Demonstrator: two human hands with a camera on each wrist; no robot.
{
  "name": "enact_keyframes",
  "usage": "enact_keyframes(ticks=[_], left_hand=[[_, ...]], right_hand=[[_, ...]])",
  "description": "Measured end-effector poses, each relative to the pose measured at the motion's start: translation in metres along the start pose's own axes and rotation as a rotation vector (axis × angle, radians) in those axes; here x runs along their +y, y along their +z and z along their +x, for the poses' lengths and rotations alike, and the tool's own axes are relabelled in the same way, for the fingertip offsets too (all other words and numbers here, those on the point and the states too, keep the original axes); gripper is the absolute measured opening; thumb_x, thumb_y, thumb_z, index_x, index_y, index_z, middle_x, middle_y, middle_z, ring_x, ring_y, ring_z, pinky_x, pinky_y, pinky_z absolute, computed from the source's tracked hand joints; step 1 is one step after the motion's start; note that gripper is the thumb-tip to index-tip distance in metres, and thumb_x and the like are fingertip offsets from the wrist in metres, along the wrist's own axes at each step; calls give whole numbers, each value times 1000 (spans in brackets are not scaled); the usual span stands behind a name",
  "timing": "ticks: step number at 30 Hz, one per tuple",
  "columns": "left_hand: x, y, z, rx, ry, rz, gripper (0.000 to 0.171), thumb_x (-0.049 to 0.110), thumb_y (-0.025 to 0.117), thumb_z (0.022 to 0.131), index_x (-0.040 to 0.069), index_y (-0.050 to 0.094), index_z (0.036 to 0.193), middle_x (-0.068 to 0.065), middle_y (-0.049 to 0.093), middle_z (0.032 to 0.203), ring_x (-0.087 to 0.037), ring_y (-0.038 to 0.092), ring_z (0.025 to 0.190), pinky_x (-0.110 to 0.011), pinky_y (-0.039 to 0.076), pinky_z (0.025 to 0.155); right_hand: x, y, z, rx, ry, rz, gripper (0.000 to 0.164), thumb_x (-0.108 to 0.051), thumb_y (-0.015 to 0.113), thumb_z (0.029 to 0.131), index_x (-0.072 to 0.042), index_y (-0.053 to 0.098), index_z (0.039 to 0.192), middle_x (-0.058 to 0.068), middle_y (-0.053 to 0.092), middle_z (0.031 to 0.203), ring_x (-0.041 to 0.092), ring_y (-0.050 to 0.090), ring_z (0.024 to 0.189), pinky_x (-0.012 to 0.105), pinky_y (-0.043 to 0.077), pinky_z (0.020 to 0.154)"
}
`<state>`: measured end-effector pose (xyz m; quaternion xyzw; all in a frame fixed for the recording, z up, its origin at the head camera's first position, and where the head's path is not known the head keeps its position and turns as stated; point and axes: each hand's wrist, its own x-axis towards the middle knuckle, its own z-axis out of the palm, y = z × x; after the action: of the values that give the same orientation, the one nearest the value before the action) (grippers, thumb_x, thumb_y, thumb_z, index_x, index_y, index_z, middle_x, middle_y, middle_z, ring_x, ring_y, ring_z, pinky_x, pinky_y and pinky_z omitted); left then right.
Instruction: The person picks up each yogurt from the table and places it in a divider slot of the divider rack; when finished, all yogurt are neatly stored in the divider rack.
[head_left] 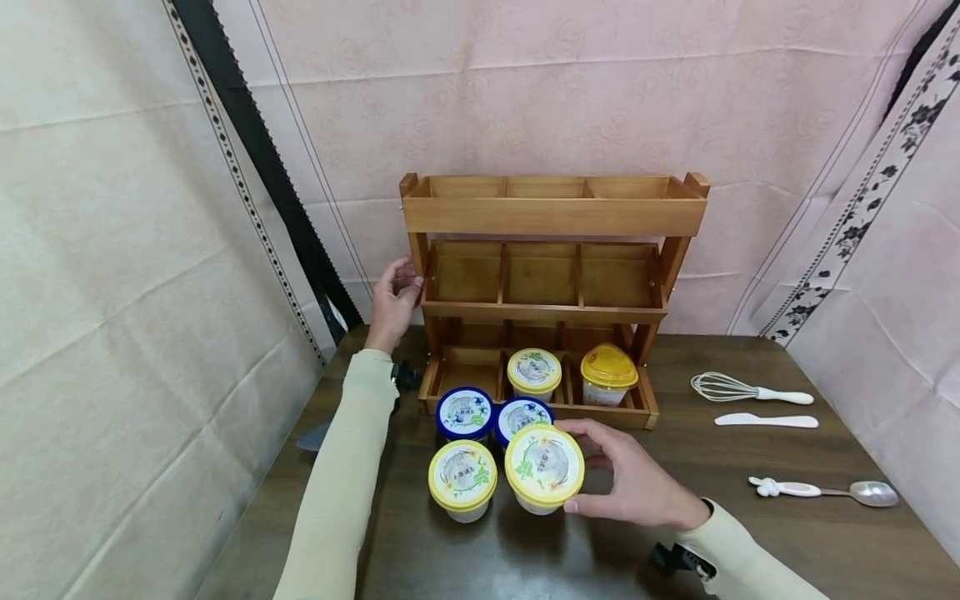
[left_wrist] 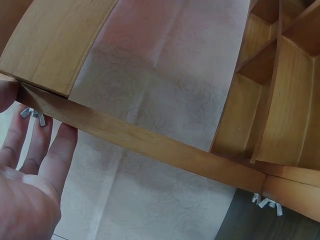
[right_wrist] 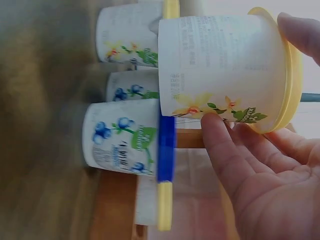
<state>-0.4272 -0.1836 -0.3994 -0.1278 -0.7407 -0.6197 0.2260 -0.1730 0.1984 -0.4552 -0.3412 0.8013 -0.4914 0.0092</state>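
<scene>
My right hand (head_left: 637, 479) grips a yellow-lidded yogurt cup (head_left: 543, 467), thumb and fingers at its rim and side. In the right wrist view this cup (right_wrist: 220, 65) is raised above the tabletop, its base higher than the bases of the cups behind. Beside it stand another yellow-lidded cup (head_left: 462, 475) and two blue-lidded cups (head_left: 465, 412). My left hand (head_left: 393, 304) holds the left side post of a three-tier wooden rack (head_left: 555, 218). The left wrist view has the thumb on one side of the post (left_wrist: 150, 145) and fingers on the other, by a wing nut.
On the rack's bottom tier, a yellow-lidded cup (head_left: 534, 371) sits in the middle compartment and a cup with a domed yellow lid (head_left: 609, 375) in the right one. A whisk (head_left: 750, 389), a white knife (head_left: 767, 421) and a spoon (head_left: 825, 490) lie at right. Cloth hangs behind.
</scene>
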Motion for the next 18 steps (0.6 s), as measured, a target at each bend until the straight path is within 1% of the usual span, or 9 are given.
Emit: enact_keyframes(ticks=[4, 8, 14, 18], left_hand=[[-1, 0, 0, 0, -1, 2, 40, 17, 64, 107, 19, 59, 146, -12, 62, 132, -28, 61, 126, -48, 52, 111], [-2, -1, 1, -2, 1, 2, 40, 17, 64, 107, 20, 59, 147, -12, 62, 132, -27, 61, 126, -48, 53, 109], [-3, -1, 0, -3, 1, -2, 40, 17, 63, 107, 20, 59, 146, -11, 62, 131, -27, 62, 125, -49, 54, 108], [-2, -1, 0, -5, -7, -1, 40, 18, 64, 107, 21, 59, 146, -11, 63, 132, -27, 62, 125, -48, 55, 106]], right_hand=[[-7, -6, 5, 22, -10, -8, 86, -24, 94, 80, -19, 49, 153, 2, 59, 148, 16, 68, 116, 33, 63, 91], [-10, -10, 11, 39, -26, -17, 87, -24, 95, 80, -17, 48, 154, 2, 59, 145, 16, 69, 116, 32, 63, 93], [-10, -11, 24, 59, -57, 0, 87, -20, 94, 80, -16, 48, 153, 2, 61, 142, 17, 70, 117, 34, 63, 93], [-9, -10, 34, 72, -59, -12, 86, -21, 94, 81, -18, 48, 153, 2, 62, 141, 17, 70, 116, 34, 63, 93]])
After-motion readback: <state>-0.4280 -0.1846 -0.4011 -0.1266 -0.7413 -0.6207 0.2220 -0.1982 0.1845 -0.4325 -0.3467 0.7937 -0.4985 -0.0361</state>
